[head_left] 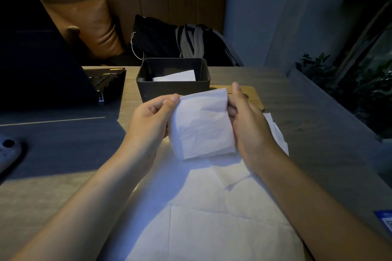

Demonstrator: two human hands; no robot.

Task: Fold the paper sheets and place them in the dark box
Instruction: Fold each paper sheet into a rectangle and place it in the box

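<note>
Wooden bench carries loose white paper sheets spread at its near side. Farther back stands the dark box, one folded sheet already inside. Above the spread sheets, just near of the box, the left hand and right hand pinch a folded paper sheet by its left and right edges.

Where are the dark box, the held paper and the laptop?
dark box (pixel 172 91), head view, front wall.
held paper (pixel 203 125), head view, middle of the sheet.
laptop (pixel 38 53), head view, lid's back.
</note>
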